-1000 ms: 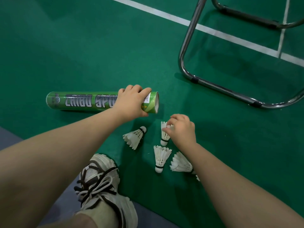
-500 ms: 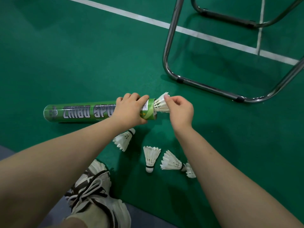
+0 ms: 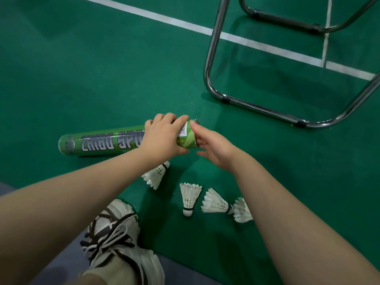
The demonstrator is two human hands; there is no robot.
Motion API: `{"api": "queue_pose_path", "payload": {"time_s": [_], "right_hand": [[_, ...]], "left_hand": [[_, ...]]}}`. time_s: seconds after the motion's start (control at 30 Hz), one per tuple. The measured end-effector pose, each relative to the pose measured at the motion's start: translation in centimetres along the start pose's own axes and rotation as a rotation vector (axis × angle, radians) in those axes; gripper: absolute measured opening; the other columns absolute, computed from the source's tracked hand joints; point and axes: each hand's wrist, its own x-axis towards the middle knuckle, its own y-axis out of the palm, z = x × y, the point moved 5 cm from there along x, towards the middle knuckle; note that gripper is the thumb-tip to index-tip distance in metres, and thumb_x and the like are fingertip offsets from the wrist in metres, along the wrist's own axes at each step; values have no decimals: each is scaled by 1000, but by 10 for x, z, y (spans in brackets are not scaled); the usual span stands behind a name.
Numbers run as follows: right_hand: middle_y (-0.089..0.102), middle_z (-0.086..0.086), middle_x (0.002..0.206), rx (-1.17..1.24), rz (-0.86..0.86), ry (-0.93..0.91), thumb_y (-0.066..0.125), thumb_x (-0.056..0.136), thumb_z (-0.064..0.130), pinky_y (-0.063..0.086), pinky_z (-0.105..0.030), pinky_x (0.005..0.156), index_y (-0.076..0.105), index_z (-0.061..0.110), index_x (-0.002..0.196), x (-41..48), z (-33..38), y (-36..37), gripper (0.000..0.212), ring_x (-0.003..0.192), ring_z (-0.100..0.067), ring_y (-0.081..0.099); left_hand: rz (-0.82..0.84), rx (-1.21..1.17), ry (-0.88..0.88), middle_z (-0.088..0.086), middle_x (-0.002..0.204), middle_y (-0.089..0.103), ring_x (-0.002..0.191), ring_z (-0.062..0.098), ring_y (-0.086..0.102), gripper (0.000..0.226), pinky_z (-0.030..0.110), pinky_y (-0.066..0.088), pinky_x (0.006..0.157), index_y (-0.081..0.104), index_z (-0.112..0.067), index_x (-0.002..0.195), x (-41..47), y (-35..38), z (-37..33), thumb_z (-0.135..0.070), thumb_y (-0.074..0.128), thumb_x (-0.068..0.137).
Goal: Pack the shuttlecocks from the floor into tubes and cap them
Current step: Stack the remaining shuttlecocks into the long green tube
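Observation:
A green shuttlecock tube lies on its side on the green court floor, open end to the right. My left hand grips the tube near that open end. My right hand is at the tube's mouth with its fingers straight against the opening; the shuttlecock it pushed in is out of sight. Several white feather shuttlecocks lie on the floor below my hands: one under my left wrist, one with its cork toward me, and two more beside my right forearm.
A chrome tubular chair frame stands on the floor to the upper right. White court lines run across the back. My shoe is at the bottom, on the grey floor edge.
My right hand picked a shuttlecock off the floor, carried it to the tube's open end and pushed it inside. The feathers that stuck out half a second ago are gone from view.

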Motion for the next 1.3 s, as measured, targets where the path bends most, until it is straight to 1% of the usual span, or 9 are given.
{"api": "queue_pose_path", "payload": {"time_s": [0.17,0.3,0.4,0.5,0.67,0.9,1.07,1.23,1.3], "right_hand": [[62,-1,119,-153,94,4,72,55,62,42,-33,98,54,24,121,11,2,30,78,112,-14,57],[62,8,81,84,-383,-259,61,86,32,43,-22,71,62,23,83,8,8,39,9,81,-10,56],[59,8,97,-224,-700,-454,62,85,31,40,-33,89,53,22,96,-2,8,46,18,98,-14,53],[47,0,128,-650,-606,-321,61,83,43,27,-34,100,43,17,124,6,-14,66,53,122,-18,38],[20,-3,152,-989,-375,-173,61,77,57,20,-39,109,20,21,145,24,-51,100,87,137,-25,21],[27,-5,147,-1220,-266,-75,55,87,35,30,-41,103,36,18,138,40,-80,110,58,131,-31,26],[51,-5,132,-983,-379,-172,38,95,19,41,-31,85,51,18,129,43,-59,81,37,109,-29,52],[61,0,82,-143,-777,-214,51,89,13,41,-25,70,63,19,91,34,-26,15,13,83,-22,57],[63,0,80,137,-788,-209,57,85,12,50,-32,72,60,20,82,33,-14,-5,9,81,-25,62]], "left_hand": [[20,40,55,1,128,45,117,25,37,84,40,29,93,32,-29,140,-11,-2,6,-50,72,68],[6,61,-6,4,129,46,118,27,39,88,43,32,96,30,-28,141,-3,-7,34,-51,73,68],[-38,48,-114,8,129,46,119,31,39,89,44,32,94,32,-26,141,0,-17,67,-48,76,66],[-80,46,-167,9,127,47,117,31,39,86,44,32,93,34,-25,139,-4,-21,91,-46,75,67],[-128,16,-194,9,125,47,116,31,39,84,43,31,93,35,-24,139,-7,-22,99,-44,76,67],[-107,-3,-161,6,126,46,116,28,37,82,42,28,95,33,-26,139,-9,-18,94,-45,72,70],[-111,-3,-149,6,125,47,116,28,38,82,42,28,95,34,-25,139,-8,-16,95,-45,73,69],[-117,-6,-148,7,124,47,115,28,38,81,42,28,95,35,-25,138,-8,-12,94,-45,72,70],[-116,-6,-153,7,124,47,115,29,38,80,43,28,95,35,-25,138,-9,-13,93,-44,73,70]]}}
